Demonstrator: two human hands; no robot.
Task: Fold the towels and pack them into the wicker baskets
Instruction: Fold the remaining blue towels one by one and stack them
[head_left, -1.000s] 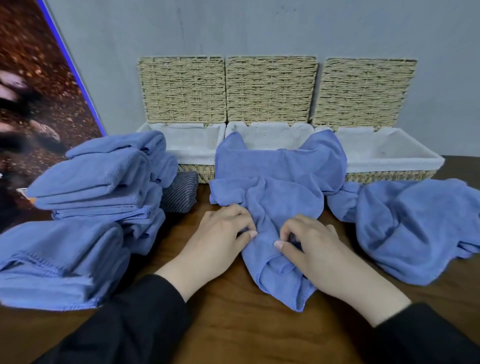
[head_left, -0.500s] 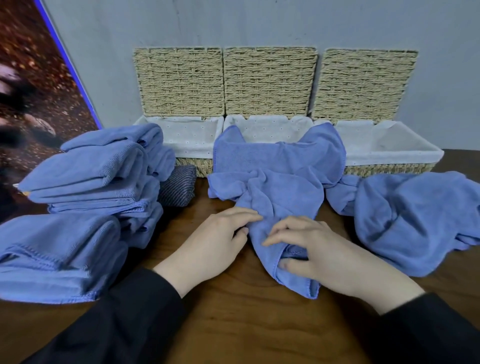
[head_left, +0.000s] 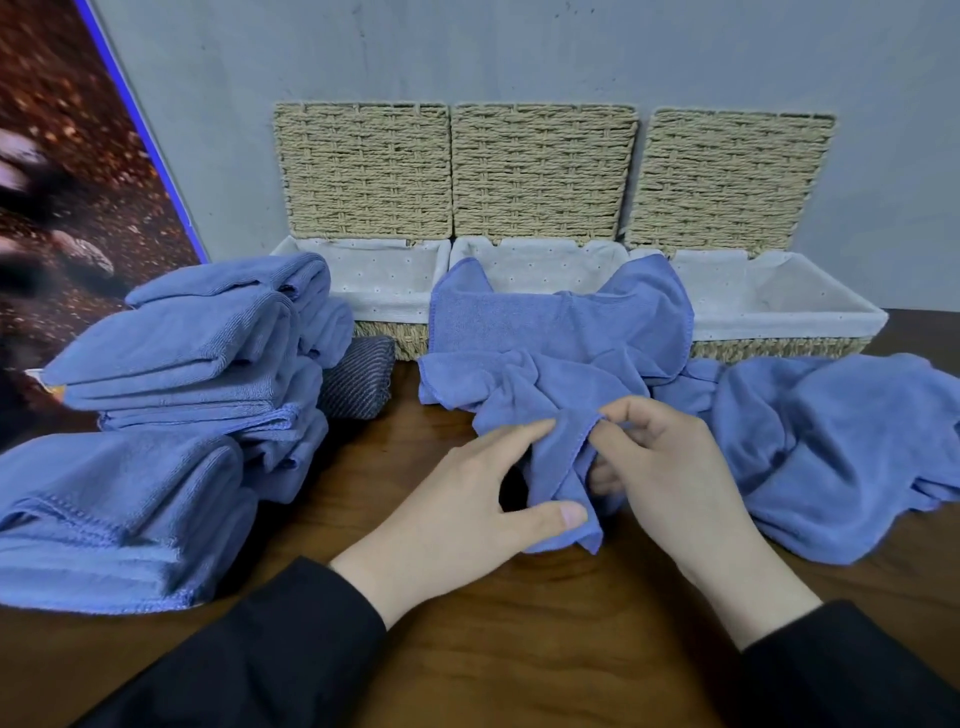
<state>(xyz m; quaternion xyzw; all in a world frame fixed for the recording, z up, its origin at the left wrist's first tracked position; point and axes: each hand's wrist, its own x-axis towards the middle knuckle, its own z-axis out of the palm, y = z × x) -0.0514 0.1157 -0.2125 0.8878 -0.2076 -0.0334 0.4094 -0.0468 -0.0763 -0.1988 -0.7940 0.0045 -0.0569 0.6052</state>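
Observation:
A crumpled blue towel (head_left: 561, 358) lies in the middle of the wooden table, its far part draped over the front of the middle wicker basket (head_left: 540, 260). My left hand (head_left: 467, 499) pinches the towel's near end between thumb and fingers. My right hand (head_left: 660, 457) pinches a hemmed edge of the same towel beside it. The left basket (head_left: 374, 275) and right basket (head_left: 779, 312) stand open with white liners, lids leaning on the wall. Another loose blue towel (head_left: 831, 441) lies at the right.
A stack of folded blue towels (head_left: 182, 364) sits at the left, with another folded pile (head_left: 104, 519) in front of it. A dark striped cloth (head_left: 356, 376) lies between the stack and the left basket. A picture panel (head_left: 67, 182) leans at far left.
Both hands lay on the towel's near end before; now they have lifted and gathered it, the left thumb under the cloth and the right fingers pinching its hem.

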